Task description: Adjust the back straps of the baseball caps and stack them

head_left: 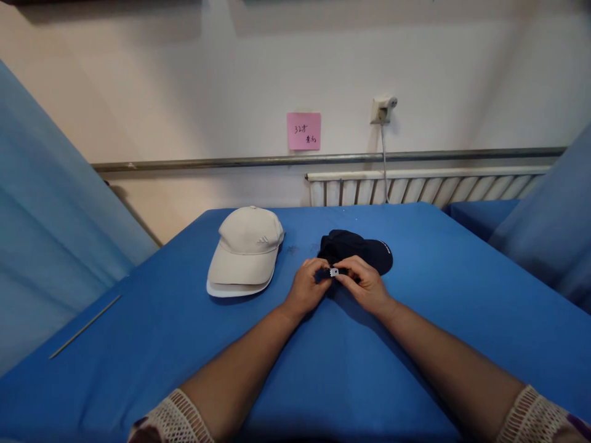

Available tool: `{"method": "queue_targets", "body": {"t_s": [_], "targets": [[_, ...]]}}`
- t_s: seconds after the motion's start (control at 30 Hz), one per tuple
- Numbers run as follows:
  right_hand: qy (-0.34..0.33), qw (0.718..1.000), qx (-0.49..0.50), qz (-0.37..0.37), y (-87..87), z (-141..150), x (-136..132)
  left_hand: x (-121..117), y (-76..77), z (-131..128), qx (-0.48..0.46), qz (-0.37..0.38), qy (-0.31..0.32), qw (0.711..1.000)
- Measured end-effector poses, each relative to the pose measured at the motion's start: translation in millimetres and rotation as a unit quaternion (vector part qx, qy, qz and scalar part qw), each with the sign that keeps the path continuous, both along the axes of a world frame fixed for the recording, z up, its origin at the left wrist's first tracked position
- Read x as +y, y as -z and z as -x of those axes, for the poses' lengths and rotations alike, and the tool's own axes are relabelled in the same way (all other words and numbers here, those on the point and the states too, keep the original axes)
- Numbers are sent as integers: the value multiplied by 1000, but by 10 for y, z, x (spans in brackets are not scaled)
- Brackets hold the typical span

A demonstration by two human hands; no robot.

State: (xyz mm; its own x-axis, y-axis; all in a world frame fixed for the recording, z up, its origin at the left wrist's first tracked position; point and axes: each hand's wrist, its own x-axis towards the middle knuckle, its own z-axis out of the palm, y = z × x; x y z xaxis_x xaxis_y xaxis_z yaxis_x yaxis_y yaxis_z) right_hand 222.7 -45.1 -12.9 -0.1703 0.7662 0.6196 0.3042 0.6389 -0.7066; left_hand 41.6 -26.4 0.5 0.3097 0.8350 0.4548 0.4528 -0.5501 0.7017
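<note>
A dark navy cap (351, 246) lies on the blue-covered table, its brim toward the right. Just in front of it, both hands meet at a small silver buckle (334, 272), which looks like part of the cap's back strap. My left hand (308, 287) pinches the dark strap at the buckle's left side. From the right, the thumb and fingers of my right hand (364, 284) close on the strap beside the buckle. The fingertips hide most of the strap, so I cannot tell whether it is fastened.
Left of the hands sit stacked light caps, a beige cap (247, 237) on top. A thin stick (85, 327) lies near the table's left edge. Behind the blue table cover (360, 381) are a radiator (427, 186) and a wall rail (207, 163). Blue curtains (41, 203) hang at both sides.
</note>
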Motion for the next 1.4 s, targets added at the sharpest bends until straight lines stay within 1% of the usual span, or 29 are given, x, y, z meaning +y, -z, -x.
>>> {"method": "queue_targets", "body": {"t_s": [0.17,0.23,0.3,0.4,0.47,0.5,0.53,0.57,0.6,0.63,0.7,0.77,0.8,0.83,0.87,0.9,0.93,0.97,1.0,1.03,1.07,1.1,1.13,1.17,1.23,1.27,1.33,1.37,1.4], "targets": [[-2,1000,1,5,-9,-15,6,-28,-33,-13,-16,16,2,1000],[0,1000,6,-3,-33,-10,-10,-28,-45,-6,14,13,3,1000],[7,1000,11,-14,-64,0,-35,-8,-57,28,70,7,-3,998],[39,998,22,-35,-90,6,-60,43,-78,112,153,10,-50,987],[63,997,23,-44,-82,2,-60,66,-94,147,161,28,-75,984],[73,996,19,-45,-72,-1,-56,67,-102,148,139,51,-66,987],[78,996,11,-42,-61,-3,-54,62,-110,138,96,84,-43,991],[77,996,0,-39,-51,-2,-55,49,-117,118,34,128,-12,991],[70,997,-14,-35,-45,1,-61,32,-123,92,-41,176,19,983],[56,997,-32,-30,-44,6,-73,12,-128,64,-120,225,41,966],[12,997,-69,-21,-61,17,-107,-23,-139,22,-255,305,62,916],[-29,995,-92,-24,-94,5,-126,-36,-151,11,-328,352,67,874],[-29,995,-89,-31,-108,-20,-115,-32,-156,17,-348,365,65,861],[-5,996,-75,-42,-117,-63,-84,-21,-160,28,-363,371,60,853],[42,996,-54,-50,-116,-124,-31,-5,-162,42,-375,370,50,848],[111,992,-26,-50,-105,-204,44,14,-163,57,-388,365,38,846],[194,980,1,-37,-84,-300,135,33,-162,72,-403,358,26,842],[269,963,13,-3,-54,-406,234,51,-160,85,-417,352,18,838],[332,942,27,51,-18,-513,334,66,-159,97,-430,350,14,832],[367,920,43,128,21,-614,425,77,-158,107,-440,351,13,826],[373,901,69,210,59,-702,499,84,-158,117,-446,357,14,821],[371,883,93,271,91,-770,552,88,-159,125,-449,364,16,816],[364,875,104,302,116,-817,583,90,-163,134,-451,372,20,811],[341,870,127,332,132,-842,593,91,-169,143,-452,377,26,808],[257,859,198,397,133,-844,567,98,-185,165,-461,378,36,802],[197,839,248,442,120,-833,543,106,-195,180,-468,375,40,799],[87,774,347,522,70,-815,498,138,-213,221,-483,369,37,793],[58,743,387,542,37,-813,483,162,-219,246,-490,369,26,789],[44,719,428,546,0,-818,475,190,-221,274,-501,369,10,782]]}}
